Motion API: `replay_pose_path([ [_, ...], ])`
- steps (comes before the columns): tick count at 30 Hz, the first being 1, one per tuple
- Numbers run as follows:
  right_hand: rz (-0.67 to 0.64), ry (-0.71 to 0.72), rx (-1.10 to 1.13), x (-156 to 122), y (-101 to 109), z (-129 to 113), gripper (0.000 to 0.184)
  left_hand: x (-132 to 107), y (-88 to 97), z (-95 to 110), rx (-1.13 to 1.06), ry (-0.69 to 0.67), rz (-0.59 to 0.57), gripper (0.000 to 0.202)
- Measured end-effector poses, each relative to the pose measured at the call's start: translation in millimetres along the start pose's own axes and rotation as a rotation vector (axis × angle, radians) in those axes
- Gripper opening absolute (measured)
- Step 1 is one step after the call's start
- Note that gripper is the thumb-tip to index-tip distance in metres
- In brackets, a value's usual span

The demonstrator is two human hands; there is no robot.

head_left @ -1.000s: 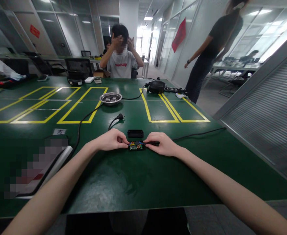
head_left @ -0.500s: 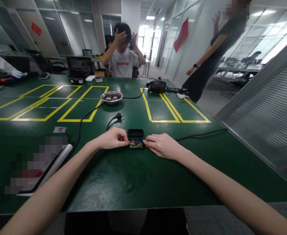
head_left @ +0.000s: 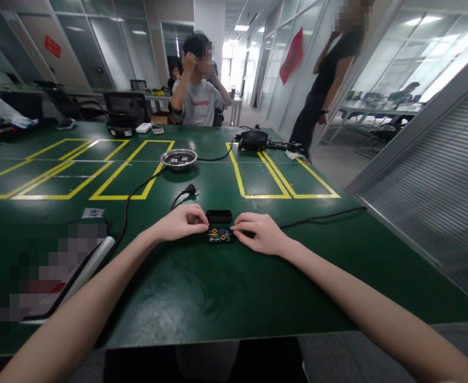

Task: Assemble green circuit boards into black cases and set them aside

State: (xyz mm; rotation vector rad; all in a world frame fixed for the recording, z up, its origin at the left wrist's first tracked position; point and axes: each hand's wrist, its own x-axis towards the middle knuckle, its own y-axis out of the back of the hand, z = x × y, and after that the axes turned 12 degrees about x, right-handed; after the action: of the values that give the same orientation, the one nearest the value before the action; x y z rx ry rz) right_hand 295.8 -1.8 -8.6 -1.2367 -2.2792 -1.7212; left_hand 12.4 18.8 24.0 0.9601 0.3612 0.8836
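Observation:
A small open black case (head_left: 220,241) lies on the green table in front of me, with a circuit board (head_left: 218,234) showing copper coils and coloured wires inside. Just behind it rests a black case cover (head_left: 218,216). My left hand (head_left: 184,222) has thumb and forefinger pinched at the case's left end. At the right end, the fingertips of my right hand (head_left: 260,232) come together near the board's edge. What either pinch holds is too small to make out. A black power plug (head_left: 191,189) lies beyond my left hand, its cord running behind that hand.
Farther back stands a metal bowl (head_left: 178,159) holding small metal parts. A black device with cables (head_left: 253,140) sits right of it. A dark cord (head_left: 324,218) stretches right from my right hand. Yellow tape (head_left: 118,198) marks the table. One person sits opposite; another stands at right.
My right fingertips have shifted slightly at the case's right end, with the hand more arched. My left hand stays at the left end. The standing person has moved and the seated person turned their head.

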Motion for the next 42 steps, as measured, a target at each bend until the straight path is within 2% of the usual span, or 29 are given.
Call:
replay_pose_path([
  [3,0.144,-0.195,0.046,1.9,-9.4,12.1,0.025,2.8,-4.7,-4.0,0.17,0.143,0.159,0.032],
  [5,0.142,-0.263,0.036,3.5,-13.8,18.7,0.03,4.5,-11.2,-6.1,0.243,0.181,0.199,0.038],
  [7,0.124,-0.28,0.074,5.0,-16.4,22.3,0.03,5.8,-17.5,-7.1,0.231,0.149,0.199,0.037],
  [10,0.154,-0.342,0.265,7.2,-18.3,21.4,0.03,7.3,-21.3,-6.5,0.048,0.173,0.146,0.033],
  [13,0.202,-0.456,0.557,10.2,-20.4,16.2,0.028,8.0,-17.5,-4.8,-0.225,0.248,0.074,0.024],
  [15,0.241,-0.509,0.723,11.8,-22.1,12.6,0.026,7.7,-12.8,-3.2,-0.325,0.274,0.065,0.021],
  [18,0.284,-0.554,0.84,12.6,-23.5,8.8,0.032,6.2,-6.3,0.1,-0.367,0.291,0.048,0.033],
  [20,0.289,-0.569,0.86,12.5,-23.6,7.6,0.035,5.1,-3.5,2.5,-0.365,0.3,0.019,0.038],
  [26,0.296,-0.552,0.861,12.6,-23.0,5.5,0.034,3.4,-0.8,4.0,-0.369,0.331,-0.011,0.032],
  [35,0.294,-0.494,0.862,10.7,-19.7,2.6,0.032,1.9,2.7,4.1,-0.364,0.264,-0.003,0.031],
  [42,0.304,-0.505,0.861,10.7,-21.9,3.6,0.032,1.9,3.6,5.2,-0.348,0.245,0.001,0.027],
])
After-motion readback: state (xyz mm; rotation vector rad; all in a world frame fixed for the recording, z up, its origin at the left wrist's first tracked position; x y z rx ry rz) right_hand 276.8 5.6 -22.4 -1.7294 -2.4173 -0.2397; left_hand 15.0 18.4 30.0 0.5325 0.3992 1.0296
